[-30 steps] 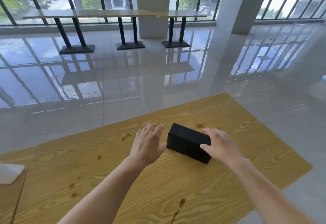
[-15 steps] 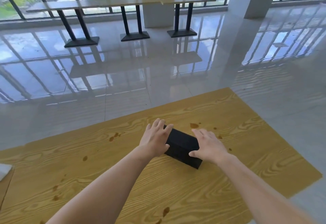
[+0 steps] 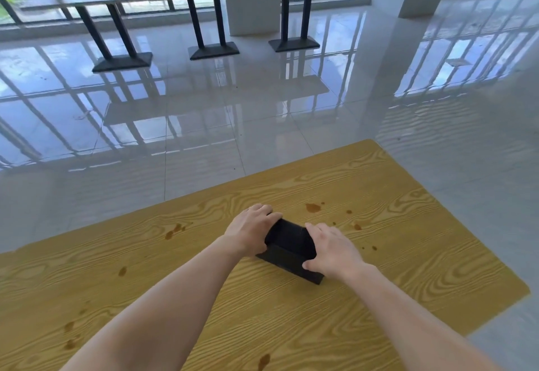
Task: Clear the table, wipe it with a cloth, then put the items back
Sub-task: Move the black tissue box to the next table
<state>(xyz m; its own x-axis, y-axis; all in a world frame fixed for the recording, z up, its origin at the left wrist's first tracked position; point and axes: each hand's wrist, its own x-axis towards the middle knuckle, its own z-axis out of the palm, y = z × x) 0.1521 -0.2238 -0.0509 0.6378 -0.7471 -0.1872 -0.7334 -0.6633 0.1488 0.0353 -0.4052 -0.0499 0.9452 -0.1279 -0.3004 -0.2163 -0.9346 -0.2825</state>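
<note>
Clamping a matte black rectangular box (image 3: 290,242) from both ends: wrapping the left hand (image 3: 251,232) over its left end, fingers curling across the top, and the right hand (image 3: 332,251) over its right end, thumb hooking the near face. Resting near the middle of the yellow wood-grain table (image 3: 408,254), among brown spill stains (image 3: 313,207). Likely bracing for a two-handed lift, clearing the surface ahead of wiping.

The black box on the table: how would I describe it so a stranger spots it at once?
Start at the yellow wood-grain table nearest the camera. Near its middle lies a black box, gripped at its ends by the left hand and right hand. Unlike the brown stains around it, it is dark and blocky.
</note>
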